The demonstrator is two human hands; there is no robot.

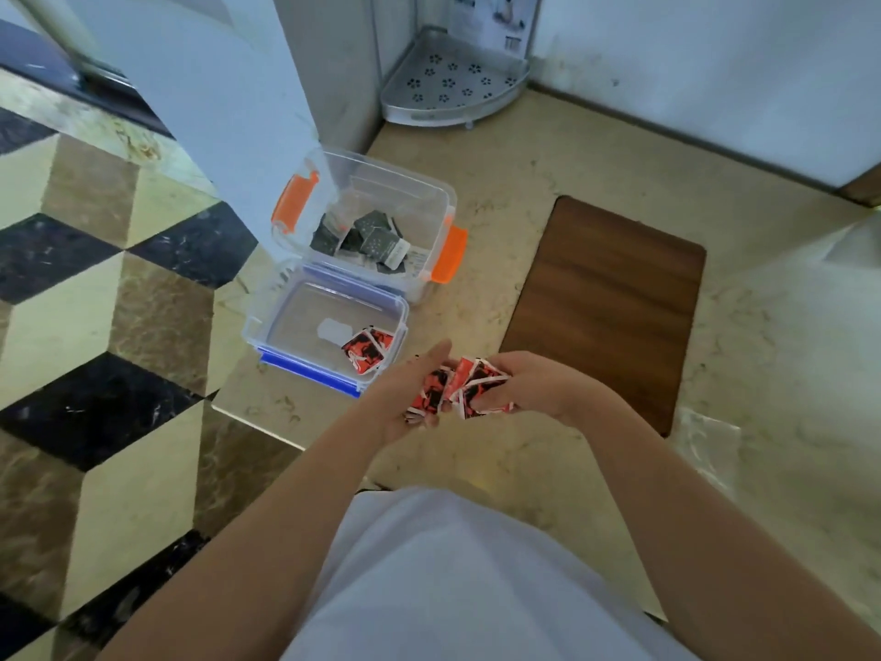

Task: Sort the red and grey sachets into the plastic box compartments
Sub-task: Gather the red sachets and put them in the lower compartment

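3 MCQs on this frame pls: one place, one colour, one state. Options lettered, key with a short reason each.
1. Where do the grey sachets lie?
A. In the box with orange clips
B. On the wooden board
C. In the box with blue clips

2. What colour are the sachets in the hands?
A. Grey
B. Red and black
C. Green

3. How is the left hand?
A. Resting flat on the counter
B. Closed in an empty fist
C. Open, palm up, with sachets on it

Key: 1 A, they sit inside the orange-clipped box. 2 B, the bunch of red sachets has black print. 3 C, fingers are spread under the bunch, while the right hand grips it.
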